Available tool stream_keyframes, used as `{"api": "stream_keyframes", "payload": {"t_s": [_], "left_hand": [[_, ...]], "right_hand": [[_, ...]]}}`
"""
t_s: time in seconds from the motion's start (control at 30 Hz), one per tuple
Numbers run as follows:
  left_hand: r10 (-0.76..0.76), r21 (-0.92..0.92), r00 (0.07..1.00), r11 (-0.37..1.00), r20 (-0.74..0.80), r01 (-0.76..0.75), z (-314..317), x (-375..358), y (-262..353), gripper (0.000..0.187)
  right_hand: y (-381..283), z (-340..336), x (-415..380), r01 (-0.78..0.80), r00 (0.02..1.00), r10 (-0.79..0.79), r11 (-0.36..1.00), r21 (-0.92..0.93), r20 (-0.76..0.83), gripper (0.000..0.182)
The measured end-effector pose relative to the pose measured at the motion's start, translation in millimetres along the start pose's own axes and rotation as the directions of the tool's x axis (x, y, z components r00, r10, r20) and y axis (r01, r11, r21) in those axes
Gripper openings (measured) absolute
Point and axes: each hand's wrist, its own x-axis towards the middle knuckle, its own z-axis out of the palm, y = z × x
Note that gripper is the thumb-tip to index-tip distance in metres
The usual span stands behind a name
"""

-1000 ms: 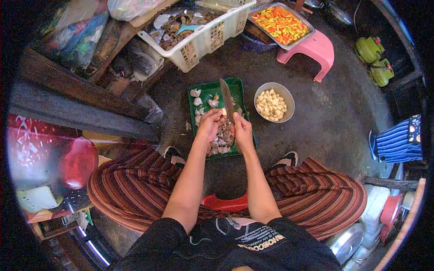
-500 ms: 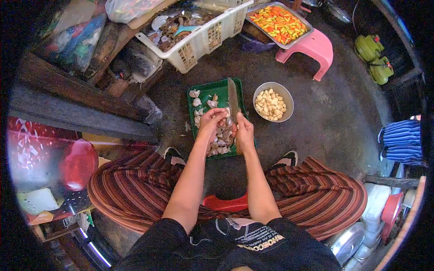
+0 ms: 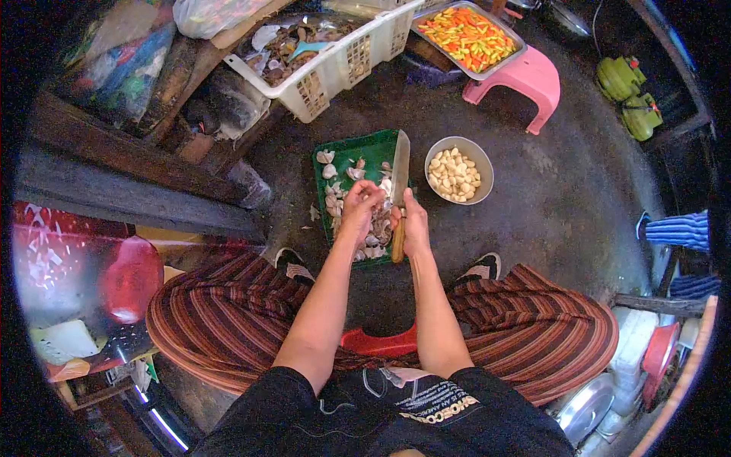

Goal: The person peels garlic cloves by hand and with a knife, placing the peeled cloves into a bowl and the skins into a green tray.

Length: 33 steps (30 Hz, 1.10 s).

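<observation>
My right hand (image 3: 412, 222) is closed around a kitchen knife, its broad blade (image 3: 401, 161) pointing away from me and its wooden handle running down below the fingers. Beside it, my left hand (image 3: 362, 207) has its fingers pinched together at a pale garlic clove (image 3: 386, 186), partly hidden by the fingers. Both hands are over a green tray (image 3: 354, 145) on the floor. Unpeeled garlic (image 3: 327, 157) lies along the tray's left side, and loose cloves and skins (image 3: 373, 250) are heaped under my hands. Right of the tray stands a metal bowl (image 3: 489, 183) of peeled cloves (image 3: 454, 175).
A white crate (image 3: 304, 103) with brown scraps and a light-blue tool stands at the back. A tray of red and yellow chilies (image 3: 468, 38) rests by a pink stool (image 3: 533, 84). Green gas cylinders (image 3: 641, 116) are at far right; a wooden beam (image 3: 145, 190) runs at left.
The knife has turned in my right hand, so its blade shows broader and its handle now shows below the hand. My left fingers have drawn slightly back from the blade.
</observation>
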Motion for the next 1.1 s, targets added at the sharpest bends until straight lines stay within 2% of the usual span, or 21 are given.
{"api": "stream_keyframes", "payload": {"t_s": [0.07,0.13,0.2,0.23,0.3,0.37,0.4,0.43,0.47,0.5,0.53,0.57,0.63,0.7,0.77,0.83,0.9,0.93,1.0,1.03,1.1], "left_hand": [[0.004,0.005,1.000,1.000,0.020,-0.004,-4,1,-1,0.017],[0.008,0.009,0.999,1.000,0.043,-0.009,-1,-1,2,0.016],[-0.066,-0.065,0.995,0.996,-0.073,0.062,1,-2,4,0.013],[-0.069,-0.064,0.995,0.996,-0.072,0.064,0,-3,5,0.013],[-0.036,0.030,0.998,0.999,-0.055,0.037,-3,-4,8,0.011],[-0.031,0.091,0.996,0.995,-0.087,0.039,12,6,1,0.009],[-0.020,0.147,0.993,0.988,-0.120,0.038,23,14,-7,0.007],[-0.034,0.159,0.993,0.986,-0.113,0.052,44,19,-9,0.006],[0.007,0.124,1.000,0.992,-0.003,-0.006,62,26,-16,0.010],[-0.057,0.023,0.996,0.998,0.070,0.056,86,26,-11,0.019],[0.026,0.288,0.996,0.956,0.089,-0.051,95,37,-25,0.030],[-0.078,0.342,0.991,0.939,0.112,0.035,114,33,-10,0.034],[0.131,0.551,0.979,0.811,0.159,-0.198,103,53,-23,0.028],[0.144,0.748,0.988,0.650,0.054,-0.135,74,60,0,0.022],[0.374,0.860,0.918,0.419,0.128,-0.291,14,81,4,0.020],[0.337,0.968,0.941,0.233,0.013,-0.097,-39,95,19,0.020],[0.304,0.999,0.953,-0.034,0.005,0.005,-85,110,22,0.028],[0.301,0.999,0.954,-0.032,0.004,0.006,-100,116,17,0.028],[0.171,0.931,0.981,-0.364,0.087,-0.019,-119,128,8,0.034],[0.165,0.932,0.982,-0.361,0.091,-0.025,-123,130,3,0.034],[0.113,0.735,0.952,-0.663,0.285,-0.142,-127,129,-9,0.038]], "right_hand": [[0,1,1,0.008,1.000,-0.008,0.999,-0.037,-0.001,0.039],[0,-2,3,0.060,0.997,-0.059,0.998,0.028,-0.044,0.036],[-3,-7,5,0.082,0.994,-0.080,0.996,0.023,-0.069,0.036],[-5,-9,4,0.104,0.991,-0.103,0.994,0.017,-0.091,0.035],[4,-18,14,0.167,0.977,-0.175,0.984,-0.068,-0.124,0.037],[18,-30,19,0.101,0.961,-0.159,0.963,-0.251,-0.225,0.040],[29,-38,25,0.093,0.965,-0.151,0.963,-0.254,-0.217,0.040],[38,-47,32,0.060,0.968,-0.129,0.952,-0.301,-0.217,0.039],[46,-54,36,0.025,0.970,-0.106,0.937,-0.347,-0.217,0.038],[51,-58,38,0.020,0.973,-0.099,0.935,-0.355,-0.206,0.038],[56,-61,39,0.066,0.970,-0.158,0.902,-0.426,-0.185,0.036],[59,-62,39,0.113,0.963,-0.217,0.862,-0.494,-0.159,0.036],[54,-61,34,0.110,0.960,-0.231,0.831,-0.545,-0.158,0.032],[62,-68,41,0.177,0.861,-0.497,0.492,-0.853,-0.107,0.032],[54,-65,38,0.135,0.884,-0.454,0.478,-0.868,-0.112,0.031],[48,-59,33,0.091,0.904,-0.410,0.462,-0.882,-0.121,0.031],[46,-52,31,0.086,0.882,-0.453,0.417,-0.905,-0.125,0.032],[45,-49,32,0.082,0.883,-0.452,0.416,-0.906,-0.128,0.032],[42,-44,32,0.047,0.904,-0.406,0.410,-0.911,-0.136,0.031],[41,-42,33,0.041,0.902,-0.408,0.410,-0.911,-0.143,0.031],[38,-38,33,0.053,0.912,-0.387,0.438,-0.897,-0.135,0.030]]}}
